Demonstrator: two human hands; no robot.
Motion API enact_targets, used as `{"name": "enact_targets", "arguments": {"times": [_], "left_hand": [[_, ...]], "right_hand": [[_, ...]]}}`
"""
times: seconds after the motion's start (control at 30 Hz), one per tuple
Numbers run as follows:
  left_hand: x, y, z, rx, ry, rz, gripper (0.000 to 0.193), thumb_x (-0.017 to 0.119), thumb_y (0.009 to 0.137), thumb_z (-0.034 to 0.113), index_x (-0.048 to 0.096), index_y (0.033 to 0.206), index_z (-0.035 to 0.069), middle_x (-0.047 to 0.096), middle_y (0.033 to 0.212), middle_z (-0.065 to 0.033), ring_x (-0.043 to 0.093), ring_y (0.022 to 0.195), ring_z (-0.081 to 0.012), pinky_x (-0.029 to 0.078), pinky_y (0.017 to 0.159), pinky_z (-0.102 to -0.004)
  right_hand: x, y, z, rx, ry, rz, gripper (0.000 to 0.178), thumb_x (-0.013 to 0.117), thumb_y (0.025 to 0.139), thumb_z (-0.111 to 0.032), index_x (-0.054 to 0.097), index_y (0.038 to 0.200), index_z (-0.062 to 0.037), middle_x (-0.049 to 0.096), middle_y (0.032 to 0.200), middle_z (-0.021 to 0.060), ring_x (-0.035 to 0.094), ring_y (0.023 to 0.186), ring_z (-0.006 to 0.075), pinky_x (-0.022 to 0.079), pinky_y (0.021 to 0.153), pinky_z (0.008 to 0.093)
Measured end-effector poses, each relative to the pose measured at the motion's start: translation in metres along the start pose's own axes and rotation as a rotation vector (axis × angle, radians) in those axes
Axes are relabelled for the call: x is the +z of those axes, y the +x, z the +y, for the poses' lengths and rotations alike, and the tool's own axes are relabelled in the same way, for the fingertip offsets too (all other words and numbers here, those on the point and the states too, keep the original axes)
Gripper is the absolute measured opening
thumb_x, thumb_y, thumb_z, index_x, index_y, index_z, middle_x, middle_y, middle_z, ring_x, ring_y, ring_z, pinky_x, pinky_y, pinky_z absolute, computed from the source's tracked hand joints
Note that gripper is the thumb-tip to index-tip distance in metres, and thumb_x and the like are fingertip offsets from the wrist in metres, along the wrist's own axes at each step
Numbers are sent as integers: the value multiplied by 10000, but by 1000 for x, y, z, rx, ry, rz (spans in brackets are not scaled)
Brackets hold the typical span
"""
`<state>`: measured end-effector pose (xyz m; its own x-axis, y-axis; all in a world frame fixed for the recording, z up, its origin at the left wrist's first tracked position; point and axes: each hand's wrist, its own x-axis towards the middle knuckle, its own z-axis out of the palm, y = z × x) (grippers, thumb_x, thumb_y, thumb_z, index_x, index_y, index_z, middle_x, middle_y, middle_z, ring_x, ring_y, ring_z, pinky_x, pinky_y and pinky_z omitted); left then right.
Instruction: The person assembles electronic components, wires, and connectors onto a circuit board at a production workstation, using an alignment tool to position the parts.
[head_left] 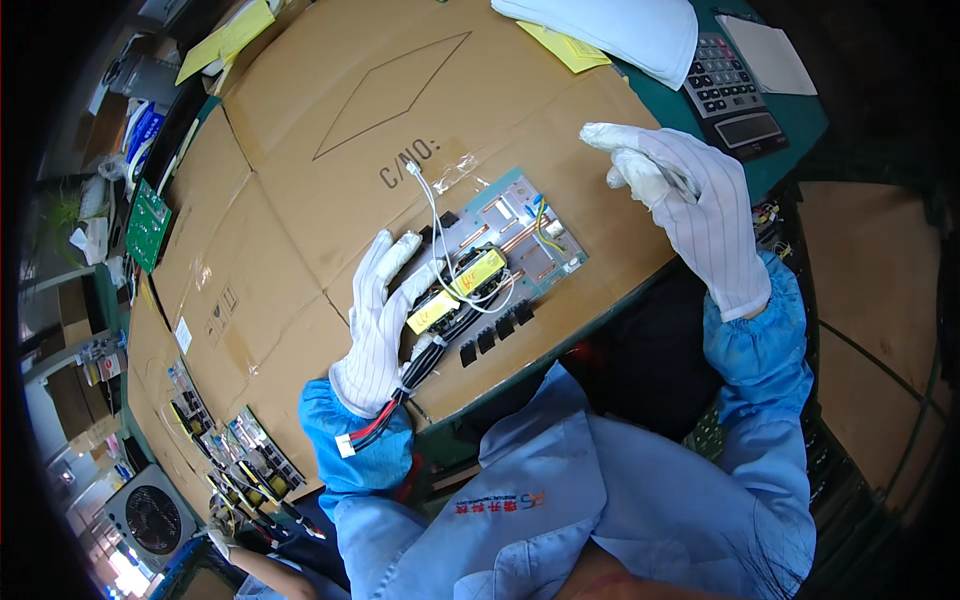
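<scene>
A grey circuit board point(550, 270) lies on the brown cardboard, carrying two yellow-taped transformers point(478, 272), black parts and copper-coloured strips. My left hand point(372, 335), in a white striped glove, grips the board's left end, fingers along the far side and thumb near the transformers. Thin white wires point(432, 200) loop over the board and end in a small plug beyond it. A bundle of black and red wires point(385, 415) with a white connector runs past my left wrist. My right hand point(690, 190), gloved too, is raised right of the board, fingers stretched out and holding nothing visible.
A calculator point(725, 85), white cloth point(620, 35) and yellow paper point(565, 47) sit at the far right. More assembled boards point(255, 460) lie at the lower left, near another person's arm point(265, 570). A green board point(148, 225) stands at the left edge; a fan point(152, 515) is beyond.
</scene>
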<state>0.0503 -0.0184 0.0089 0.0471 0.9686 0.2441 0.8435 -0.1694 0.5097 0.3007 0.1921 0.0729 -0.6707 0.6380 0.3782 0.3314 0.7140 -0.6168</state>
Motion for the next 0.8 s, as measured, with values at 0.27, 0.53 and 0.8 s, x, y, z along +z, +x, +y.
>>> {"name": "enact_targets", "arguments": {"times": [0.27, 0.53, 0.8], "left_hand": [[5, 4, 1, -40, -71, 36, 667, 830, 662, 259, 579, 1249, 69, 464, 1372, -215, 370, 1329, -464, 322, 1086, -537], [15, 4, 3, -52, 75, 148, 601, 868, 635, 272, 618, 1145, 75, 520, 1305, -222, 438, 1276, -455, 352, 1065, -529], [17, 4, 4, -29, 137, 232, 634, 879, 611, 320, 616, 1140, 89, 547, 1272, -198, 476, 1237, -435, 384, 1039, -510]], "right_hand": [[-2, -1, 6, 86, 12, -126, 342, 533, 840, -100, 670, 1147, -37, 670, 860, 105, 602, 711, 193, 477, 651, 279], [-4, -2, 7, -45, -38, -52, 484, 496, 669, -50, 663, 1122, -34, 669, 886, 131, 596, 706, 262, 495, 651, 305], [-3, 0, 4, -4, -14, -68, 452, 531, 721, 23, 674, 1141, -64, 657, 834, 105, 586, 687, 244, 485, 630, 307]]}}
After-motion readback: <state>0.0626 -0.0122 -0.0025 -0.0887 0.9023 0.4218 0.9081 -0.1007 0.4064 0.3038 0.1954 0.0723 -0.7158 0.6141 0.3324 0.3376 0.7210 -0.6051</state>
